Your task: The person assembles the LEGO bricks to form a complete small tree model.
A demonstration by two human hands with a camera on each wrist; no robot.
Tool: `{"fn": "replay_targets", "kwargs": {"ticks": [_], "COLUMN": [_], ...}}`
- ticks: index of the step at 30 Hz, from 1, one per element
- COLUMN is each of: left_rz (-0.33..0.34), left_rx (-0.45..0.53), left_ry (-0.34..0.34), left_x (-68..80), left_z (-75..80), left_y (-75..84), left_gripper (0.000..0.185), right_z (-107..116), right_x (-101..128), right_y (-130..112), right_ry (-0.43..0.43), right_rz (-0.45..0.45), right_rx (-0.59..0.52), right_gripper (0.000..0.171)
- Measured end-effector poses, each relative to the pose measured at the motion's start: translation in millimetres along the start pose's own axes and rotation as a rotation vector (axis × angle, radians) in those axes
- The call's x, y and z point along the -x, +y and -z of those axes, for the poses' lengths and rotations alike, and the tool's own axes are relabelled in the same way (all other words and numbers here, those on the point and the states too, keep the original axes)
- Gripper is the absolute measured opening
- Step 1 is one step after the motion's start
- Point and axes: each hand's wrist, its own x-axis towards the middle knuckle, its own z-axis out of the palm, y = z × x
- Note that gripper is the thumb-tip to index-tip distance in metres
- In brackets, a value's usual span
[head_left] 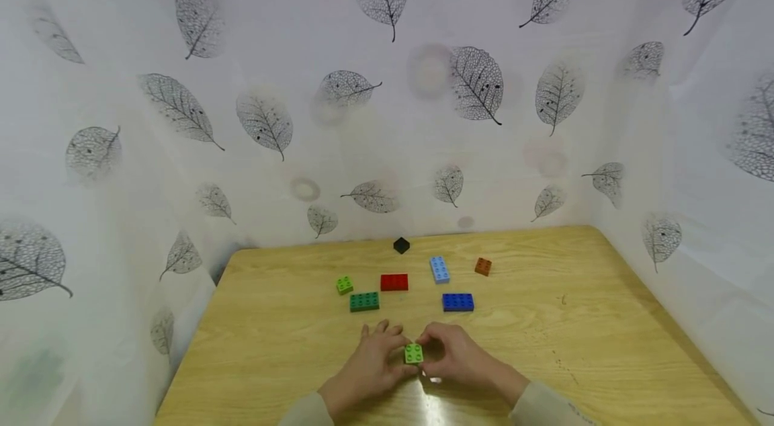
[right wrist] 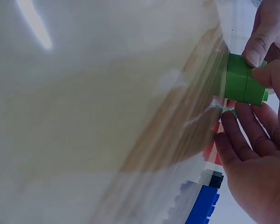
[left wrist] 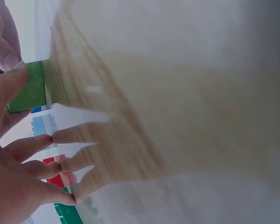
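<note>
Straight in front of me, two light green toy bricks (head_left: 414,353) stand stacked on the table, studs up; the seam between them shows in the right wrist view. My left hand (head_left: 377,360) pinches the stack (left wrist: 32,88) from the left between thumb and index finger. Its other fingers spread out, with tips at the tabletop. From the right, my right hand (head_left: 456,357) grips the same stack (right wrist: 245,79) with thumb and fingers. Beyond the hands lie a dark green brick (head_left: 365,302) and a blue brick (head_left: 458,302).
Farther back are a lime brick (head_left: 345,285), a red brick (head_left: 394,282), a light blue brick (head_left: 439,269), a brown brick (head_left: 483,267) and a black brick (head_left: 402,245). A leaf-patterned white curtain (head_left: 411,144) surrounds the wooden table (head_left: 272,332) behind and at both sides.
</note>
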Motion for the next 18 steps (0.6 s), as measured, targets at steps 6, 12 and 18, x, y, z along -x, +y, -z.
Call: {"fn": "replay_targets", "kwargs": {"ticks": [6, 12, 18], "left_rz": [-0.007, -0.010, -0.017], "left_rx": [0.001, 0.000, -0.005], "left_ry": [0.010, 0.005, -0.017], "left_x": [-0.4, 1.1, 1.1], "left_z": [2.3, 4.0, 4.7], "left_y": [2.1, 4.8, 3.6], "left_gripper": [0.038, 0.039, 0.047], "right_z": [2.5, 2.3, 2.7], "right_x": [-2.3, -2.2, -2.3], "right_y": [-0.4, 0.6, 1.3], "right_ry": [-0.018, -0.030, -0.036], "right_rz": [-0.032, -0.045, -0.044], "right_rx": [-0.003, 0.007, 0.012], "right_gripper": [0.025, 0.026, 0.027]}}
